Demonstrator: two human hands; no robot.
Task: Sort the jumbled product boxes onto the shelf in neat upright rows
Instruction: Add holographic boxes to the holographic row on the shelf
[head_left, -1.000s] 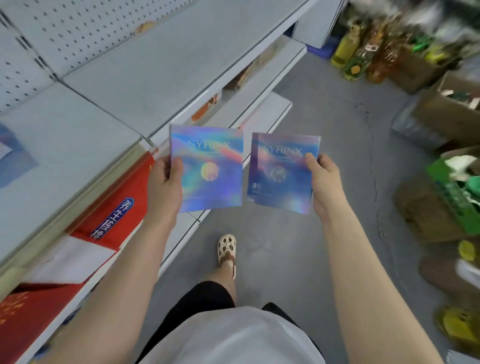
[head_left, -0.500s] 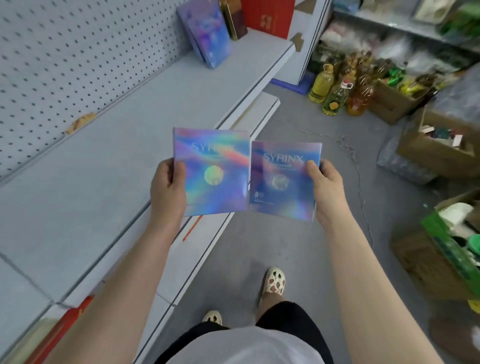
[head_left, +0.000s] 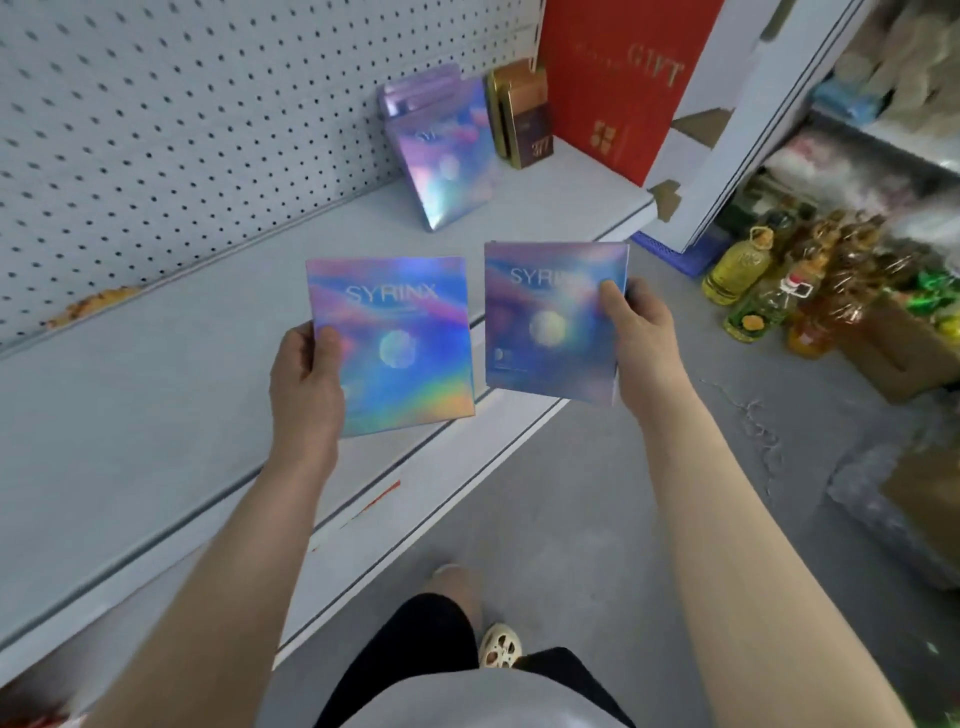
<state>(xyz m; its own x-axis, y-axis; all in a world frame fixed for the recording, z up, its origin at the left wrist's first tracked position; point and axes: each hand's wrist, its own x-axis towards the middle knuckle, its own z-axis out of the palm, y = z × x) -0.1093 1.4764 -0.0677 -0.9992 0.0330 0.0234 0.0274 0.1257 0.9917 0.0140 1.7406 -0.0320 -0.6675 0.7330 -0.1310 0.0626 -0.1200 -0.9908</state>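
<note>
Nearest the viewer, the left hand (head_left: 306, 376) holds a holographic SYRINX box (head_left: 392, 343) by its left edge, thumb on the front face and fingers hidden behind. Its grip is closed on that box alone. The right hand (head_left: 631, 338) pinches a second SYRINX box (head_left: 545, 322) at its right edge, thumb over the printed front. Both boxes hang in the air above the front part of the grey shelf (head_left: 156, 405), well short of the leaning stack of matching boxes (head_left: 444, 156) at the pegboard back.

Each box is held by one edge only, and the foil faces look slick, so either could pivot or slip out as the arms reach forward. That is a judgement, not something seen.

Farther in, the leaning stack tilts back against the pegboard (head_left: 182, 104) rather than standing square. Setting a new box against it could push its foot forward and slide the whole stack flat. Placing both boxes at once raises that risk, since neither hand would be free to steady the stack.

Just to the right of the leaning stack stand brown-and-gold boxes (head_left: 522, 119), and beyond them a tall red gift box (head_left: 618, 78). A wide swing of the right hand could knock these. The stack's base also sits fairly near the shelf's front lip, so a toppled box could fall to the floor.
</note>
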